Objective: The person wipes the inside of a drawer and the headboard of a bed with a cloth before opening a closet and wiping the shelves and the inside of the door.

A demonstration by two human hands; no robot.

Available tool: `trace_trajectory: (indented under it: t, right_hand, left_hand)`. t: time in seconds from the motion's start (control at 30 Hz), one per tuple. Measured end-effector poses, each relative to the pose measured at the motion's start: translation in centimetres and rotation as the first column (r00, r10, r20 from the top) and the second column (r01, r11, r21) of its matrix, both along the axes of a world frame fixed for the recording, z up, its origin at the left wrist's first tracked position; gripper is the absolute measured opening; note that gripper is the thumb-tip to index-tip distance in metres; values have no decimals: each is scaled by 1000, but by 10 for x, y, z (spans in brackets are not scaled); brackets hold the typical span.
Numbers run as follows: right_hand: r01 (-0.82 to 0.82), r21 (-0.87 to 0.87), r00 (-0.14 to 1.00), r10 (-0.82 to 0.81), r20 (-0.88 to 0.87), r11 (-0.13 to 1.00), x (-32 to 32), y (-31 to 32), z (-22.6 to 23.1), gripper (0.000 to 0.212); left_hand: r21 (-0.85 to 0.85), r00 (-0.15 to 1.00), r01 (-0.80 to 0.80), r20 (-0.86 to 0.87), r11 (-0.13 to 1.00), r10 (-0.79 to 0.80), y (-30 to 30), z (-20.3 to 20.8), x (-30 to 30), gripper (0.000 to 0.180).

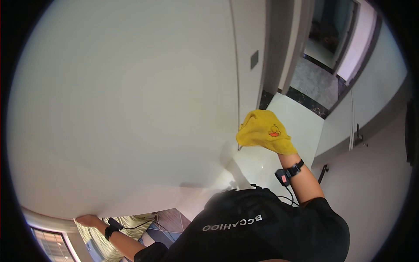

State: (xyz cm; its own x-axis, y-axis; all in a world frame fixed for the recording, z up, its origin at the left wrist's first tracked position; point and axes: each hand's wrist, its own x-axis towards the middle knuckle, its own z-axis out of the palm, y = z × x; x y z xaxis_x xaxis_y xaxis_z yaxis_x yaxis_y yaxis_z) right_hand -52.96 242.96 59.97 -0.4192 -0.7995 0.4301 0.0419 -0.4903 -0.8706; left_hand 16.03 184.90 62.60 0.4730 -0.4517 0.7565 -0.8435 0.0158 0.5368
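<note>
A yellow cloth [257, 129] with a small embroidered duck covers my right hand, which is at the right edge of a large, smooth white panel [131, 96]. The fingers under the cloth are hidden, and the cloth touches or nearly touches that edge. Down at the lower left, my left hand [88, 220] is closed at the panel's other edge, its fingertips hard to make out. Each wrist wears a black strap with a small device [284, 176] and a cable.
A grey wall switch [254, 60] sits beside the panel. Past it, a doorway leads to a grey-tiled floor [314, 83]. Cabinet or door fronts with a dark handle [358, 134] stand at the right. Pale green striped fabric [98, 240] and a patterned rug [170, 222] lie at lower left.
</note>
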Motion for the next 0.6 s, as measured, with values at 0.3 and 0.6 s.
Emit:
trace_trajectory:
  t: [0.3,0.6]
  right_hand:
    - [-53,-960,399,887,232,274,-56,-62,15,70]
    - [502,-804,-763,274,-585,-319,-39,-207,198,25]
  left_hand:
    - [-156,930,111,-332,982,-158,33,22,19,52]
    - [-147,932,100,-334,984,-144,63,18,20,59]
